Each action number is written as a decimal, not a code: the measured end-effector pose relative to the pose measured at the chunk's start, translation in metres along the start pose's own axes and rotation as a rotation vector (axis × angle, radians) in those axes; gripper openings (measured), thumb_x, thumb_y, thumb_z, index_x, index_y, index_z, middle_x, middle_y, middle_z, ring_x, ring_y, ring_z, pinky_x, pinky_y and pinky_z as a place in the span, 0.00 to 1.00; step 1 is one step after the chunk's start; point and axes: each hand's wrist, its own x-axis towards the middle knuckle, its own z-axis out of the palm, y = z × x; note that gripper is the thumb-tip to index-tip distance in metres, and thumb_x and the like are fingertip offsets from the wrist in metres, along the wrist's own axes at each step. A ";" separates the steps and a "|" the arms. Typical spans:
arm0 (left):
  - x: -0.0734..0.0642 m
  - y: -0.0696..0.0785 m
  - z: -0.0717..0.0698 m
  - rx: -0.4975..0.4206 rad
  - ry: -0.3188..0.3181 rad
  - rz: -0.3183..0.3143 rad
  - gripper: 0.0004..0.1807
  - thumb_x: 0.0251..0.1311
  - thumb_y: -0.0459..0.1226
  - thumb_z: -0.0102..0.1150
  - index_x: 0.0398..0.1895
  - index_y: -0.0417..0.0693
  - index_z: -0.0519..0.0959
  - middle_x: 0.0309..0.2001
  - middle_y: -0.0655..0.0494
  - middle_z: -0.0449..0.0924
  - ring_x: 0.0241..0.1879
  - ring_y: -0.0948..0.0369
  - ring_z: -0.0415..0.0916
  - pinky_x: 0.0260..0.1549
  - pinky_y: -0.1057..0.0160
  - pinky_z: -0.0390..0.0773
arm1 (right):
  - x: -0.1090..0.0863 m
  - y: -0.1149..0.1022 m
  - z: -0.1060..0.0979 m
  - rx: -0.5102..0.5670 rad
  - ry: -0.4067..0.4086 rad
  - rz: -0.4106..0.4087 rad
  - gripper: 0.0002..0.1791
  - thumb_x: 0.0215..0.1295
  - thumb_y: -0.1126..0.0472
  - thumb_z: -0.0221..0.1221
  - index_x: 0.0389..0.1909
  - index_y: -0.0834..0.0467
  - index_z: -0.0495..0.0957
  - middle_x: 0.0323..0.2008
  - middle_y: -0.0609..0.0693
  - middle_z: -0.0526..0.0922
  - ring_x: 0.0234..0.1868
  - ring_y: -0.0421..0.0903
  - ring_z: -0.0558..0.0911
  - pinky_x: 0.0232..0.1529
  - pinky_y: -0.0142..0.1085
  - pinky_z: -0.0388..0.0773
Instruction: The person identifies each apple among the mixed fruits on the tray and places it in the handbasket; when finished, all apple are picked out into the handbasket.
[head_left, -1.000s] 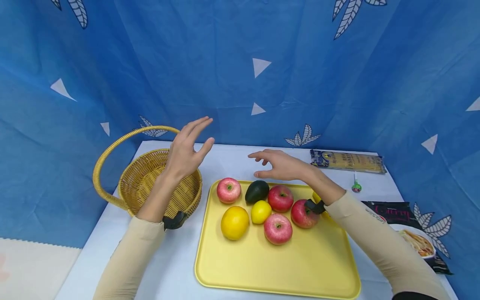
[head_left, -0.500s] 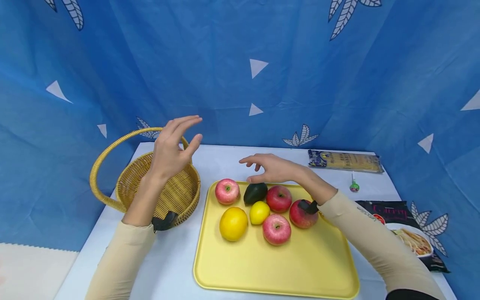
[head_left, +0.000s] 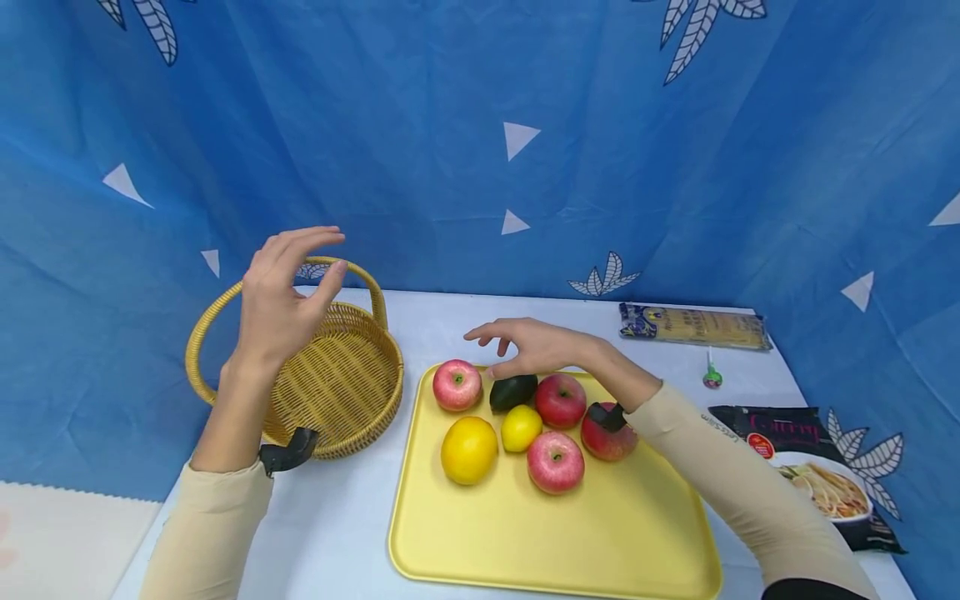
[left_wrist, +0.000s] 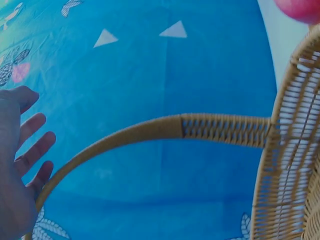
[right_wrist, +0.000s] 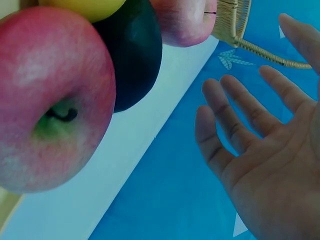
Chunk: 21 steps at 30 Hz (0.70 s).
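My left hand (head_left: 281, 300) is raised over the wicker basket (head_left: 393, 392), close to its arched handle (left_wrist: 145, 131), with fingers loosely bent and nothing in them. In the left wrist view its fingertips overlap the handle's lower end. My right hand (head_left: 528, 346) hovers above the far edge of the yellow tray (head_left: 525, 546), palm down and holding nothing. Beneath it lies a dark green avocado (head_left: 512, 394), partly covered by the thumb. A pink apple (head_left: 457, 385) sits at the tray's far left corner, left of that thumb. The right wrist view shows the palm (right_wrist: 285, 175) with fingers spread.
Also on the tray are a lemon (head_left: 521, 428), a larger yellow fruit (head_left: 468, 450), a pink apple (head_left: 555, 462) and two red apples (head_left: 561, 400). Spaghetti (head_left: 693, 325), a lollipop (head_left: 712, 377) and a black food bag (head_left: 813, 475) lie at right. A blue curtain (head_left: 420, 150) hangs behind.
My left hand has moved left, from the basket's right side to over its left part near the handle. My right hand has shifted left and slightly nearer, toward the avocado and far-left apple.
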 end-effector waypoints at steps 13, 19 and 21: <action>-0.005 -0.005 -0.037 0.077 0.100 -0.050 0.17 0.59 0.34 0.68 0.52 0.48 0.86 0.53 0.51 0.86 0.53 0.49 0.80 0.58 0.60 0.72 | 0.011 -0.004 0.007 0.026 -0.037 -0.004 0.35 0.65 0.48 0.65 0.73 0.37 0.66 0.64 0.42 0.74 0.58 0.48 0.78 0.53 0.41 0.78; -0.011 -0.009 -0.055 0.113 0.121 -0.096 0.18 0.56 0.31 0.70 0.51 0.45 0.86 0.50 0.46 0.86 0.50 0.65 0.78 0.52 0.75 0.70 | 0.014 -0.005 0.007 0.020 -0.055 -0.043 0.35 0.66 0.47 0.64 0.73 0.38 0.65 0.64 0.42 0.74 0.57 0.46 0.79 0.54 0.39 0.78; -0.014 -0.008 -0.060 0.095 0.122 -0.100 0.18 0.55 0.31 0.71 0.51 0.44 0.87 0.48 0.43 0.86 0.50 0.73 0.76 0.49 0.77 0.69 | 0.015 -0.005 0.007 0.027 -0.059 -0.046 0.35 0.66 0.48 0.64 0.73 0.38 0.66 0.64 0.42 0.74 0.57 0.45 0.79 0.54 0.38 0.78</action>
